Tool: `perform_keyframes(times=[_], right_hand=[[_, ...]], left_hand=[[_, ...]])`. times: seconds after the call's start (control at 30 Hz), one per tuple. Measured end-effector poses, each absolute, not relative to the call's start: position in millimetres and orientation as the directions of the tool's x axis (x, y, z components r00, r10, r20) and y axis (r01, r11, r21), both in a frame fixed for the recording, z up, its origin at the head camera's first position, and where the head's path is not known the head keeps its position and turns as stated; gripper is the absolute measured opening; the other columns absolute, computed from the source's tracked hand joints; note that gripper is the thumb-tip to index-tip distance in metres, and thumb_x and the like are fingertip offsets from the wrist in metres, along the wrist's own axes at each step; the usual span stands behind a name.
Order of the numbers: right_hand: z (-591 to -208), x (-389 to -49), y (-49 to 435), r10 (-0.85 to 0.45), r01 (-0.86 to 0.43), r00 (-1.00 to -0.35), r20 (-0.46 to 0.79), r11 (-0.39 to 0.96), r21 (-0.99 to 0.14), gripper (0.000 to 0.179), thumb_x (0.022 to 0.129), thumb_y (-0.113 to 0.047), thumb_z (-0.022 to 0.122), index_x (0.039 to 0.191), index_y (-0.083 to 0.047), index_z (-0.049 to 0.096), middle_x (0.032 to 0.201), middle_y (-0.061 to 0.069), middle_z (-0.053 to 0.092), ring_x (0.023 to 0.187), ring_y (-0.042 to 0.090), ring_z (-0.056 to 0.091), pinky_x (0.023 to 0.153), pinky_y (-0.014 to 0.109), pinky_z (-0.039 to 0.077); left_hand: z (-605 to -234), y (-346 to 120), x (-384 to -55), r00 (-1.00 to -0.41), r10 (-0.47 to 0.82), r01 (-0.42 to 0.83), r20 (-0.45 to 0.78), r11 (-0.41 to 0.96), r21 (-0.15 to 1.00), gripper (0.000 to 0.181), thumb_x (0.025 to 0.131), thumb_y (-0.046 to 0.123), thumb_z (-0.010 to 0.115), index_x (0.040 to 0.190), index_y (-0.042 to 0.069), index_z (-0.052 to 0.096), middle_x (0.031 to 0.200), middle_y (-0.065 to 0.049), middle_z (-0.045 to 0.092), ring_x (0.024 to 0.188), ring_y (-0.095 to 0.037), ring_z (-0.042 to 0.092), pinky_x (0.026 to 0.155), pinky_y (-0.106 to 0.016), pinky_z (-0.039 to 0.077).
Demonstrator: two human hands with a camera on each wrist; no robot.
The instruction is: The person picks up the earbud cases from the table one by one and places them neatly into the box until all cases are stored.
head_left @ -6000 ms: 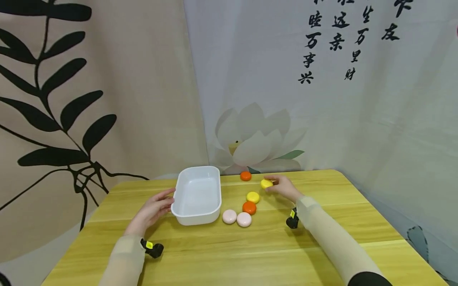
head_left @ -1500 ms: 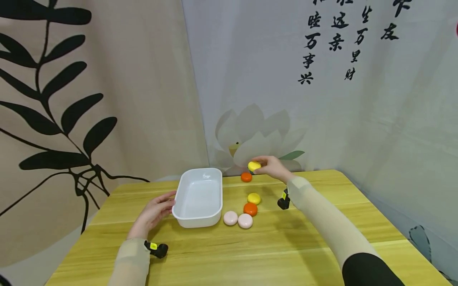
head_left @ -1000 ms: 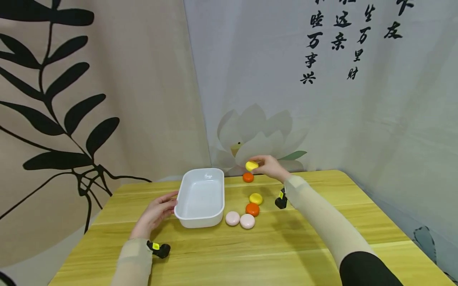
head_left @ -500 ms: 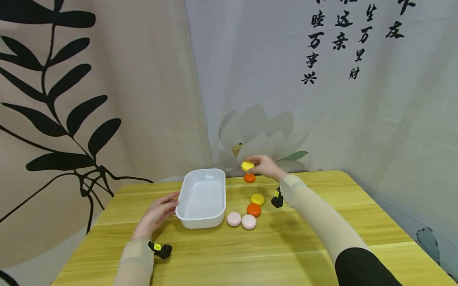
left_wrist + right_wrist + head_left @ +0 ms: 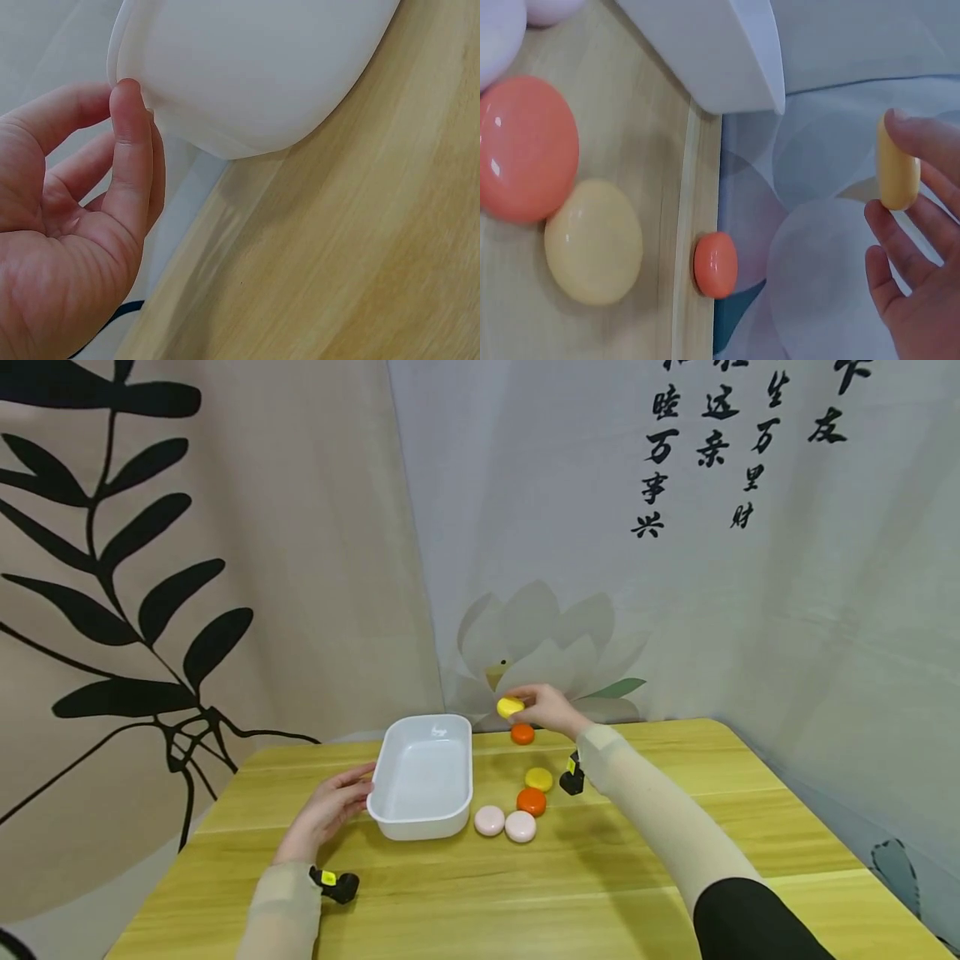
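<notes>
L hand (image 5: 330,806) had fingers loosely bent, tips touching the outer L side of the glossy white rounded-rectangular dish (image 5: 423,777) on the yellow wood-grain table (image 5: 525,902). R hand (image 5: 547,708) gripped a glossy yellow disc (image 5: 508,707) btwn thumb & fingers, up off the table nr its far edge. A glossy orange disc (image 5: 522,735) lay at that edge. R of the dish, a 2nd yellow disc (image 5: 538,779) touched a 2nd orange disc (image 5: 531,802), w/ 2 glossy pale pink discs (image 5: 489,821) nearer the dish.

soft light, faint shadows, glint inside the white tub (image 5: 423,829)
</notes>
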State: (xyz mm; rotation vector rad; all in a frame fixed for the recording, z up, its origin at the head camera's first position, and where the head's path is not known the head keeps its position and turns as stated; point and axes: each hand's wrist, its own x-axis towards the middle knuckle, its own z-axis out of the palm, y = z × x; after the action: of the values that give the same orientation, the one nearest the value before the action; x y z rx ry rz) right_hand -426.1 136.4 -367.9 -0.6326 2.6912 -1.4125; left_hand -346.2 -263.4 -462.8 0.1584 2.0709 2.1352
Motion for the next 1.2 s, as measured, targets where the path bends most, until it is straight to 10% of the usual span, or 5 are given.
perform_keyframes(times=[1.2], right_hand=[[-365.2,-437.1,94.1,-0.412,-0.395,-0.890,0.196,0.481,-0.783,0.046,0.081,-0.008,0.076,0.126,-0.005,0.064,0.118,0.011,0.064,0.093,0.023,0.062,0.079,0.029,0.054]], left_hand=[[-462.3,-262.7,-345.7,-0.987,0.153,-0.046,-0.044,-0.009,0.999,0.056,0.094,0.007,0.062,0.144,-0.007,0.039,0.100,-0.003,0.065,0.082,-0.012,0.064,0.075,-0.023,0.055]])
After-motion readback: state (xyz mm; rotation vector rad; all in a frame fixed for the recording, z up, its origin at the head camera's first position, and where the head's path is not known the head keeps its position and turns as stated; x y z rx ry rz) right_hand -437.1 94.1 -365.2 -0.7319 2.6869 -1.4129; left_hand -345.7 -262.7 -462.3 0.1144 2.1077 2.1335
